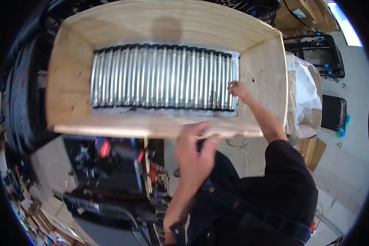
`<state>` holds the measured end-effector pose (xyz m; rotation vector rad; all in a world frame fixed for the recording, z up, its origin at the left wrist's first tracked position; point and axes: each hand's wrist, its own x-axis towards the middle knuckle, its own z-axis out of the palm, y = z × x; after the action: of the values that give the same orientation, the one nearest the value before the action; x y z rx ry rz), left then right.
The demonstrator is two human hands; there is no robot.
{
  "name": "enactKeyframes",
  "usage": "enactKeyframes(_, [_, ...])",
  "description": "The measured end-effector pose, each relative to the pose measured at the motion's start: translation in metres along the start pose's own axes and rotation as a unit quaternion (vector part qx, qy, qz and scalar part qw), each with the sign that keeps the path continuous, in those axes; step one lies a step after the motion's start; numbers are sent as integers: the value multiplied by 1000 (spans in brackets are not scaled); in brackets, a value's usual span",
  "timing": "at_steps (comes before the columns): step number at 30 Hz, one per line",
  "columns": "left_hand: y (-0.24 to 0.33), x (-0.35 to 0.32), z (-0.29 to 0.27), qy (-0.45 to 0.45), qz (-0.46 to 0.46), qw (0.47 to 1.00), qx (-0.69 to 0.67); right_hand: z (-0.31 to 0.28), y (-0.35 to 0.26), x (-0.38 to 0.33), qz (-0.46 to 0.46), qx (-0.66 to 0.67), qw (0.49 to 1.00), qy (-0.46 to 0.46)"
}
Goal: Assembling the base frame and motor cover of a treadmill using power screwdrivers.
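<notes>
A deep wooden box [258, 61] holds a row of many long silvery metal tubes [164, 78] lying side by side, with black ends. My right hand [238, 90] reaches into the box at the rightmost tubes. Its fingers are curled in, and whatever lies between them is too small to make out. My left hand [194, 151], smeared by motion, hovers by the box's near wall. Its thumb stands apart from the fingers, and no object shows in it.
Below the box at left is a dark surface [86, 160] with red-and-black tools on it. Black padded things [22, 98] stand at the far left. Crumpled clear plastic and white wrapping [307, 90] sit right of the box, with a cardboard box [311, 151] lower down.
</notes>
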<state>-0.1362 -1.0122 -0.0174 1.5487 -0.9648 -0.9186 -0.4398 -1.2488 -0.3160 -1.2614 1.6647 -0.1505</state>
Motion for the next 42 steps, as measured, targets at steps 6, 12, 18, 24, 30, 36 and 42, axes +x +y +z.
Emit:
enactKeyframes(6, [-149,30,46,-74,90,904,412,-1,212,126,132,-267,949,100])
enactKeyframes(12, [-144,46,47,-55,50,883,464,82,260,172,207,-179,942,195])
enactKeyframes(18, [-150,51,51,-16,64,902,427,17,259,178,211,-106,971,33])
enactKeyframes(24, [-141,40,50,31,61,914,401,18,104,107,212,275,918,-190])
enactKeyframes(30, [-115,18,31,109,32,971,212,39,-100,-90,44,361,917,-167])
enactKeyframes(36, [-26,-21,-63,156,184,885,399,32,-225,-263,-112,100,867,-475])
enactKeyframes(42, [48,-141,-143,65,197,850,485,61,-320,-365,-129,-51,733,-666])
